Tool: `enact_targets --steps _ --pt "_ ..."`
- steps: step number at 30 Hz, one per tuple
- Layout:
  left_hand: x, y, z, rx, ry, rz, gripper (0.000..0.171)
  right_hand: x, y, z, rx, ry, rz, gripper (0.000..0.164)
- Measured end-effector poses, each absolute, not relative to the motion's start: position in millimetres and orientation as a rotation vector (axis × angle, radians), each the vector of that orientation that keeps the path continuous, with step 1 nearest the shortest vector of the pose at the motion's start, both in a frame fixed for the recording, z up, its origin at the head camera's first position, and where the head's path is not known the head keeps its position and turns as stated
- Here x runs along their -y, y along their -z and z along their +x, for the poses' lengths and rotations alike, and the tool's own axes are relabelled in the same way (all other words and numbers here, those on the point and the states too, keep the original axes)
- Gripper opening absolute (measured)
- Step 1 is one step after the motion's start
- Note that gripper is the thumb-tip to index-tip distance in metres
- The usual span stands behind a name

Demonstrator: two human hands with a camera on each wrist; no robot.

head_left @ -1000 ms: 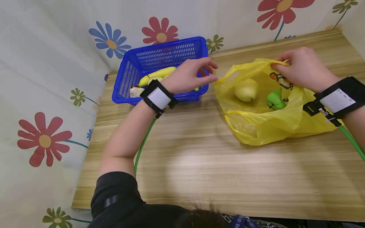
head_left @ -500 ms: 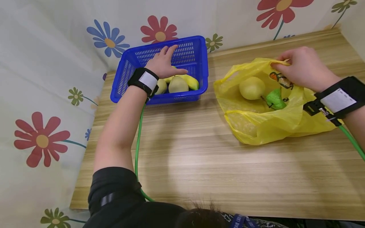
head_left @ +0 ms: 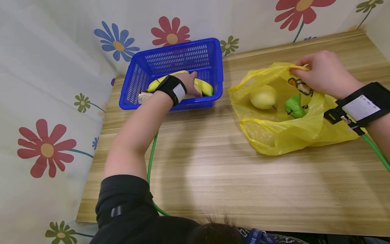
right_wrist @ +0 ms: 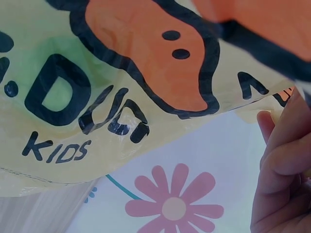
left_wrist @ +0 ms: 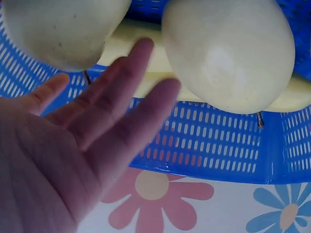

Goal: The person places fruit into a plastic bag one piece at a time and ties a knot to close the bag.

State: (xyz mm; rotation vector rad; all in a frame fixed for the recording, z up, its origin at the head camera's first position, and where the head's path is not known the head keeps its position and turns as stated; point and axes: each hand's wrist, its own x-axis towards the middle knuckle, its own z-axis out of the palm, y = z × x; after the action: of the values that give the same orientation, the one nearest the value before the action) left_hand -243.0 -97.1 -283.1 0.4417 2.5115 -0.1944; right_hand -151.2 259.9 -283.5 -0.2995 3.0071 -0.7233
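Note:
My left hand (head_left: 189,83) reaches down into the blue basket (head_left: 175,107). In the left wrist view its fingers stretch out beside a pale yellow pear (left_wrist: 228,53), with a second pear (left_wrist: 58,29) on the other side. Bananas (head_left: 204,87) lie behind the pears. My right hand (head_left: 324,69) pinches the rim of a yellow plastic bag (head_left: 274,137) between thumb and fingers, lifting its mouth wide. Inside the bag lie a pear (head_left: 263,97) and a green lumpy thing (head_left: 295,106) with a dark stem. Printed letters and an orange figure cover the bag's side in the right wrist view.
A cream-coloured wrinkled thing (head_left: 144,97) sits in the basket's front left corner. Basket and bag stand on a wooden table (head_left: 231,183) against a flower-printed wall cloth (head_left: 250,20). A green cable (head_left: 151,159) hangs from each wrist strap.
My left hand has left the bag's edge, swung left over the basket and dropped down among the fruit. The pear in the bag rocked slightly. My right hand keeps its grip.

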Motion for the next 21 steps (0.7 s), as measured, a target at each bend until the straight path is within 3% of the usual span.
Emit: enact_targets --steps 4,11,21 --pt "91 287 -244 -2.465 0.192 0.437 0.078 -261 283 -150 -3.011 0.730 -0.305 0.039" --pt "87 287 -247 -2.400 0.174 0.377 0.081 -262 282 -149 -3.021 0.730 -0.325 0.037" --pt "87 284 -242 -2.405 0.196 0.471 0.069 -262 281 -149 -3.032 0.704 -0.327 0.037"
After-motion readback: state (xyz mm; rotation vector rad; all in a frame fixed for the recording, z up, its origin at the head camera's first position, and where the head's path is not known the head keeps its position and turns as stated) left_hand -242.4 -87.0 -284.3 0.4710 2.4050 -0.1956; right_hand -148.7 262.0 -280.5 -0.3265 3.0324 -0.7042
